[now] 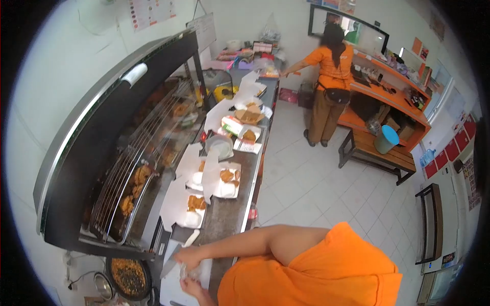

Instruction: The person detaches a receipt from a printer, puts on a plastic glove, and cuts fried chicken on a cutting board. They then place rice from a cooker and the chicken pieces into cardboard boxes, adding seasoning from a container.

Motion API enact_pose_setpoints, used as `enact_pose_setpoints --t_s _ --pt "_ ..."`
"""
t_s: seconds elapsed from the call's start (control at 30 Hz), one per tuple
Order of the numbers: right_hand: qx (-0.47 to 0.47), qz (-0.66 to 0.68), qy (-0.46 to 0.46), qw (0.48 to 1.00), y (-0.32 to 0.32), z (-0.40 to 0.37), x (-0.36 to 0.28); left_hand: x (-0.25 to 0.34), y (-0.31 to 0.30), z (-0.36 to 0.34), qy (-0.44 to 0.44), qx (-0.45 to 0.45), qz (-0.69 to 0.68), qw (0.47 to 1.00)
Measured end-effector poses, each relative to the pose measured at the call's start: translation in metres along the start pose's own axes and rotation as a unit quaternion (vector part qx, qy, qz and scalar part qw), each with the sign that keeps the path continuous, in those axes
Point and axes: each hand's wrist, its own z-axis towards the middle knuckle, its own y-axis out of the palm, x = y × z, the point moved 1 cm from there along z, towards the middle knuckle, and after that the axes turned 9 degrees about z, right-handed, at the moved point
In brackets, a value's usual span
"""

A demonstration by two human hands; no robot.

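Over a white cutting board (pixel 176 290) at the lower left, my right hand (pixel 189 258) is closed, fingers pointing down. Just below it, my left hand (pixel 192 286) has its fingers pinched together. A small pale, see-through piece (pixel 183 272) shows between the two hands; its kind cannot be made out. Beside my right hand lies a knife with a wide grey blade (pixel 170 263) and what looks like a white handle (pixel 192 238). Open white boxes with fried chicken (pixel 196 203) and wrapped white portions (pixel 190 220) stand on the counter above my hands.
A glass-fronted warmer (pixel 120 168) with fried chicken on wire racks stands along the left. A black stone mortar (pixel 128 278) holds chopped reddish food. More open boxes (pixel 249 136) line the counter (pixel 224 219). A co-worker in orange (pixel 332 69) stands by a wooden bench (pixel 380 153).
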Motion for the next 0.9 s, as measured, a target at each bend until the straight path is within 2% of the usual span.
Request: enact_pose_setpoints --t_s 0.03,0.07,0.1,0.13,0.17,0.2,0.23,0.27,0.33,0.37,0.4,0.5,0.53,0.6,0.63,0.67,0.7,0.73,0.77,0.8,0.87,0.9 --pt "0.004 -0.009 0.005 1.0 -0.008 -0.004 0.005 -0.001 -0.005 0.0 -0.003 0.036 0.009 0.999" --pt "0.009 0.058 0.004 0.998 -0.011 -0.007 0.011 -0.001 -0.018 -0.003 -0.007 0.074 0.02 0.997" --pt "0.012 0.126 0.0 0.992 -0.011 -0.009 0.015 -0.005 -0.034 -0.003 0.071 0.087 0.068 0.991" --pt "0.014 0.123 0.0 0.992 -0.009 -0.013 0.026 -0.012 -0.049 -0.001 0.149 0.102 0.114 0.977" --pt "0.036 -0.01 0.047 0.998 -0.006 -0.019 0.043 -0.021 -0.064 0.004 0.152 0.1 0.111 0.977" --pt "0.058 -0.142 0.093 0.984 -0.001 -0.025 0.058 -0.03 -0.079 0.011 0.092 0.101 0.081 0.987" --pt "0.061 -0.146 0.094 0.983 0.005 -0.028 0.072 -0.031 -0.086 0.017 0.032 0.102 0.049 0.993" --pt "0.06 -0.173 0.111 0.977 0.012 -0.031 0.084 -0.027 -0.087 0.018 0.036 0.099 0.045 0.993" --pt "0.06 -0.206 0.127 0.968 0.015 -0.032 0.089 -0.012 -0.084 0.004 -0.034 0.064 0.088 0.993" --pt "0.049 -0.214 0.129 0.967 0.014 -0.033 0.088 0.013 -0.073 -0.015 -0.066 0.057 0.112 0.99" --pt "0.039 -0.222 0.131 0.965 0.013 -0.03 0.09 0.01 -0.066 -0.012 -0.064 0.053 0.107 0.991" --pt "0.052 -0.232 0.132 0.962 0.016 -0.022 0.093 0.004 -0.043 -0.015 -0.1 -0.006 -0.069 0.993" --pt "0.064 -0.24 0.123 0.961 0.014 -0.022 0.096 0.0 -0.038 -0.01 -0.101 -0.01 -0.073 0.992" --pt "0.071 -0.25 0.127 0.957 0.015 -0.019 0.099 -0.017 -0.028 0.004 -0.118 -0.117 -0.199 0.966" --pt "0.009 -0.27 0.139 0.953 0.019 -0.009 0.108 -0.026 -0.022 0.009 -0.118 -0.117 -0.201 0.965" --pt "-0.053 -0.287 0.151 0.944 0.022 -0.006 0.113 -0.038 -0.016 0.015 -0.063 -0.152 -0.172 0.971" --pt "-0.055 -0.288 0.15 0.944 0.014 -0.012 0.104 -0.046 -0.011 0.016 -0.007 -0.184 -0.141 0.973" --pt "-0.115 -0.271 0.147 0.944 -0.002 -0.018 0.083 -0.044 -0.007 0.013 -0.005 -0.183 -0.142 0.973" --pt "-0.173 -0.254 0.141 0.941 -0.016 -0.022 0.059 -0.039 -0.002 0.014 -0.094 -0.204 -0.247 0.943" --pt "-0.17 -0.256 0.136 0.942 -0.023 -0.023 0.039 -0.033 0.005 0.014 -0.179 -0.221 -0.348 0.893" --pt "-0.127 -0.102 0.159 0.974 -0.029 -0.033 0.013 -0.011 0.022 0.005 -0.176 -0.194 -0.354 0.898" --pt "-0.128 -0.101 0.153 0.975 -0.026 -0.041 0.011 0.002 0.034 0.0 -0.177 -0.171 -0.36 0.9"
